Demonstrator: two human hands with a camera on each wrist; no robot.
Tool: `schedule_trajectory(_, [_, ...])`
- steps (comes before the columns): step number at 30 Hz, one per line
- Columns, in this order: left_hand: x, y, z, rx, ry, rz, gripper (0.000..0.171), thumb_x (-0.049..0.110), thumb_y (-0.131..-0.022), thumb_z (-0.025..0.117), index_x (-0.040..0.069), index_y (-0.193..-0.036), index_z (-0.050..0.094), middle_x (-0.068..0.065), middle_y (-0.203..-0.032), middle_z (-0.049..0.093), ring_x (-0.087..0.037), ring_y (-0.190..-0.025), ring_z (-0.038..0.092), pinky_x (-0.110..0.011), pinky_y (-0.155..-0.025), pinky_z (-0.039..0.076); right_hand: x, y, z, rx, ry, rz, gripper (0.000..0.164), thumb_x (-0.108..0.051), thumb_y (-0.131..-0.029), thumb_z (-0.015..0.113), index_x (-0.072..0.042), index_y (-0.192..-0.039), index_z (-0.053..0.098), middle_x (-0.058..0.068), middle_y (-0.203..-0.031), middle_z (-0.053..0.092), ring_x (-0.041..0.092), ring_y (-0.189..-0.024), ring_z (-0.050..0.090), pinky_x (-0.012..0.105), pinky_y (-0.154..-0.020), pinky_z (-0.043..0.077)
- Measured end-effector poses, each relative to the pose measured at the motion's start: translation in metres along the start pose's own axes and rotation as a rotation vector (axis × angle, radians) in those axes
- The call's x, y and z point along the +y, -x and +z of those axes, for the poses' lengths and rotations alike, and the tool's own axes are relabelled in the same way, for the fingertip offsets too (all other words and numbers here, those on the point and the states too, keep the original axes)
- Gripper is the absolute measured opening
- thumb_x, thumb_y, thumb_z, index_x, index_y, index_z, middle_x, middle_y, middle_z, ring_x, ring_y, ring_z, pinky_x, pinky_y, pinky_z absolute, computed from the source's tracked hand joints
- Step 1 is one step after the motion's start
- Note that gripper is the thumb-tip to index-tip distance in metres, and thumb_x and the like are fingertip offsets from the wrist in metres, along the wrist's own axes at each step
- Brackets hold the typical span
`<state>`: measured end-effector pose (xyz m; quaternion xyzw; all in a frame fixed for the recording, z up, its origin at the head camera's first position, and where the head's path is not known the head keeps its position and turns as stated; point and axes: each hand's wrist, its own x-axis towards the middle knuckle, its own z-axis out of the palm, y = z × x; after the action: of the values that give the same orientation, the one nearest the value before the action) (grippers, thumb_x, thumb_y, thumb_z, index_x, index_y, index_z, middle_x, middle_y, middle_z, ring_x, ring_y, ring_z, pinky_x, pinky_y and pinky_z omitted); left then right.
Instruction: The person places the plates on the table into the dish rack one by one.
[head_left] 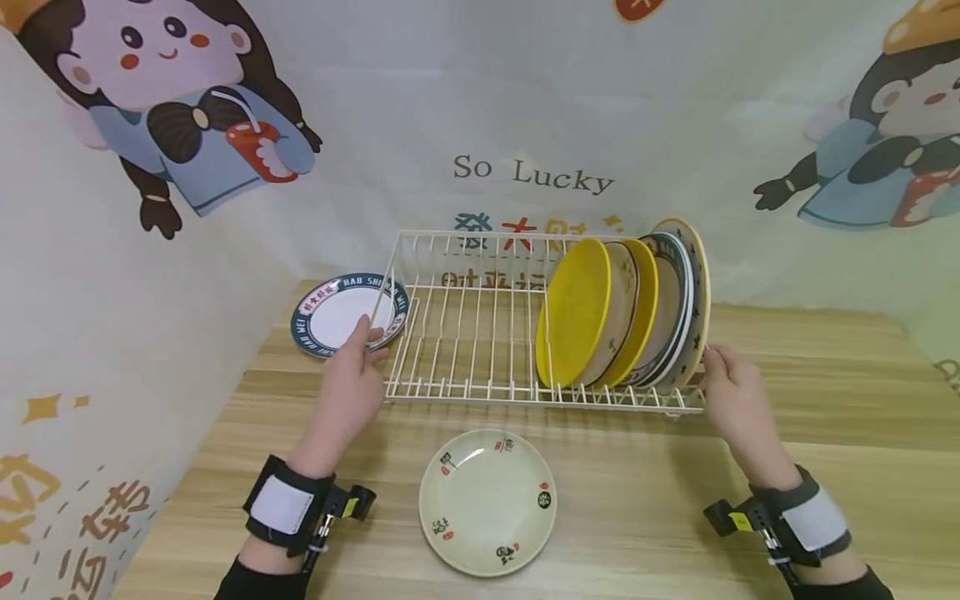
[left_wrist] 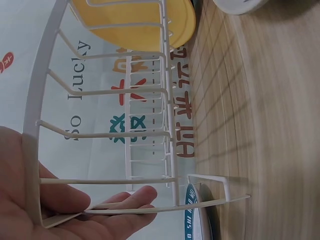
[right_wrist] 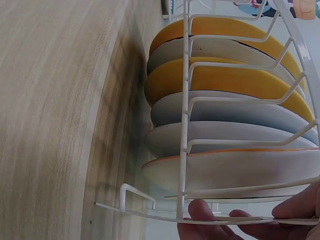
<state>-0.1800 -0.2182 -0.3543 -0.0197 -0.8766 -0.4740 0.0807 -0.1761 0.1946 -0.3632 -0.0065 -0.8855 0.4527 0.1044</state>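
A white wire dish rack (head_left: 480, 392) spans the space between both hands. My left hand (head_left: 352, 375) holds its left end, thumb and fingers around the end wires in the left wrist view. At the other end, my right hand (head_left: 735, 396) grips the right side wires, fingers curled beneath them in the right wrist view. Several plates stand on edge in the right half, among them a front yellow plate (head_left: 577, 312), a second yellow plate (head_left: 639, 308) and a star-rimmed plate (head_left: 699, 308) at the far right. Whether the rack's feet touch the table I cannot tell.
A blue-rimmed white plate (head_left: 330, 317) lies flat on the wooden table (head_left: 825, 400), partly behind the rack's left end. In front of the rack lies a pale green plate (head_left: 487, 504) with small printed characters. A printed cloth (head_left: 390, 125) hangs behind.
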Motion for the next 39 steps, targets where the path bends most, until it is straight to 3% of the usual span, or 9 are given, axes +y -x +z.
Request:
schedule_trajectory(6, [0.000, -0.002, -0.004, -0.010, -0.045, 0.031, 0.055, -0.009, -0.097, 0.030, -0.012, -0.150, 0.017, -0.031, -0.141, 0.044, -0.042, -0.118, 0.055, -0.049, -0.095, 0.046, 0.000, -0.001, -0.002, -0.002, 0.018, -0.004, 0.047, -0.020, -0.109, 0.025, 0.011, -0.126, 0.055, 0.022, -0.091, 0.064, 0.025, -0.072, 0.056, 0.029, -0.050, 0.039])
schedule_trajectory(10, [-0.004, -0.004, -0.017, 0.024, -0.135, 0.028, 0.043, 0.014, -0.107, 0.031, -0.014, -0.135, 0.046, -0.031, -0.118, 0.059, -0.041, -0.103, 0.061, -0.051, -0.089, 0.046, 0.000, 0.000, -0.004, -0.008, 0.017, -0.002, 0.046, -0.020, -0.109, 0.025, 0.010, -0.125, 0.055, 0.022, -0.087, 0.065, 0.017, -0.057, 0.049, 0.028, -0.043, 0.035])
schedule_trajectory(13, [-0.010, -0.006, -0.034, 0.072, -0.171, -0.022, 0.053, 0.029, -0.108, 0.027, -0.013, -0.123, 0.057, -0.031, -0.113, 0.061, -0.042, -0.100, 0.059, -0.051, -0.084, 0.045, 0.000, 0.001, -0.004, -0.008, 0.013, 0.003, 0.046, -0.020, -0.109, 0.025, 0.010, -0.126, 0.054, 0.020, -0.087, 0.065, 0.018, -0.060, 0.051, 0.028, -0.045, 0.036])
schedule_trajectory(16, [-0.017, -0.007, -0.052, 0.130, -0.165, -0.089, 0.056, 0.032, -0.108, 0.026, -0.012, -0.129, 0.055, -0.031, -0.124, 0.057, -0.042, -0.109, 0.057, -0.049, -0.084, 0.045, -0.001, 0.001, -0.003, -0.012, 0.017, 0.013, 0.047, -0.021, -0.109, 0.025, 0.009, -0.127, 0.054, 0.020, -0.088, 0.064, 0.024, -0.068, 0.055, 0.028, -0.047, 0.038])
schedule_trajectory(21, [-0.033, -0.010, -0.070, 0.242, -0.155, -0.168, 0.049, 0.029, -0.106, 0.030, -0.010, -0.113, 0.060, -0.025, -0.104, 0.059, -0.031, -0.086, 0.051, -0.036, -0.066, 0.039, -0.001, 0.001, -0.002, -0.006, 0.012, 0.015, 0.046, -0.021, -0.108, 0.025, 0.009, -0.126, 0.055, 0.020, -0.087, 0.064, 0.024, -0.068, 0.056, 0.029, -0.046, 0.037])
schedule_trajectory(24, [-0.043, -0.014, -0.072, 0.245, -0.121, -0.224, 0.047, 0.026, -0.106, 0.031, -0.011, -0.115, 0.059, -0.024, -0.107, 0.058, -0.029, -0.086, 0.051, -0.033, -0.065, 0.038, -0.001, 0.000, -0.002, 0.010, 0.011, 0.004, 0.045, -0.019, -0.108, 0.025, 0.010, -0.125, 0.055, 0.019, -0.083, 0.063, 0.019, -0.064, 0.055, 0.028, -0.045, 0.037])
schedule_trajectory(28, [-0.057, -0.017, -0.071, 0.196, -0.006, -0.352, 0.052, 0.029, -0.105, 0.030, -0.010, -0.135, 0.049, -0.026, -0.126, 0.055, -0.033, -0.107, 0.056, -0.032, -0.077, 0.045, 0.001, 0.000, -0.001, 0.028, 0.025, -0.007, 0.044, -0.017, -0.108, 0.026, 0.011, -0.124, 0.056, 0.019, -0.082, 0.063, 0.019, -0.065, 0.057, 0.028, -0.045, 0.038])
schedule_trajectory(31, [-0.064, -0.017, -0.072, 0.181, 0.086, -0.425, 0.053, 0.028, -0.105, 0.030, -0.010, -0.140, 0.043, -0.025, -0.135, 0.051, -0.033, -0.113, 0.056, -0.031, -0.081, 0.051, 0.001, -0.001, 0.000, 0.034, 0.031, -0.012, 0.045, -0.017, -0.108, 0.026, 0.012, -0.124, 0.056, 0.018, -0.083, 0.064, 0.021, -0.068, 0.059, 0.028, -0.047, 0.039])
schedule_trajectory(39, [-0.076, -0.018, -0.076, 0.156, 0.180, -0.469, 0.050, 0.022, -0.104, 0.031, -0.012, -0.140, 0.041, -0.024, -0.134, 0.048, -0.022, -0.101, 0.059, -0.028, -0.083, 0.053, 0.002, 0.000, 0.001, 0.042, 0.013, -0.020, 0.043, -0.017, -0.108, 0.027, 0.011, -0.121, 0.057, 0.018, -0.079, 0.065, 0.013, -0.055, 0.051, 0.027, -0.041, 0.034])
